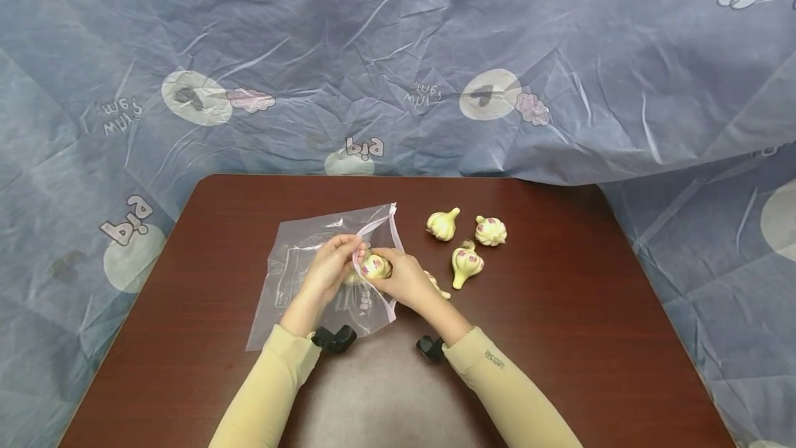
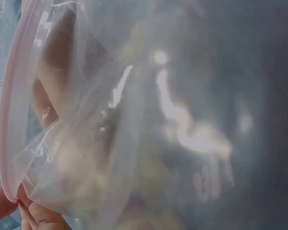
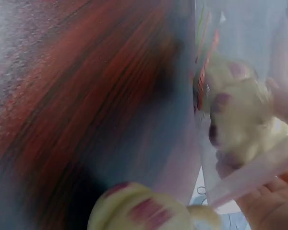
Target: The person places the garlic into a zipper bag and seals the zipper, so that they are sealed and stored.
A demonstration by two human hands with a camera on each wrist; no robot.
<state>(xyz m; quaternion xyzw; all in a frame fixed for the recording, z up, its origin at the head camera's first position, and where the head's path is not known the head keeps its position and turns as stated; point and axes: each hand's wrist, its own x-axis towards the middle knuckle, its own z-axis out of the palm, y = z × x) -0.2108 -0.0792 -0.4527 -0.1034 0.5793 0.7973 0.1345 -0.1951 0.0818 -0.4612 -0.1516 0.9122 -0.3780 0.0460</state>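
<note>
A clear zip bag [image 1: 305, 240] with a pink-edged opening lies on the table, its mouth facing right. My left hand [image 1: 326, 268] pinches the bag's edge; in the left wrist view its fingertips [image 2: 7, 203] grip the pink strip. My right hand [image 1: 407, 282] holds a garlic bulb [image 1: 376, 267] with purple patches at the bag's mouth. Another pale bulb [image 1: 353, 278] shows through the plastic below my left fingers. In the right wrist view, bulbs [image 3: 245, 115] appear behind the film, and one bulb [image 3: 144, 211] is near the lower edge.
To the right of the bag are several garlic bulbs: one at the back [image 1: 443, 225], one farther right [image 1: 490, 231], one nearer [image 1: 466, 265], and one partly hidden by my right hand [image 1: 440, 286]. The brown table [image 1: 560, 337] meets a blue printed cloth [image 1: 398, 75] behind.
</note>
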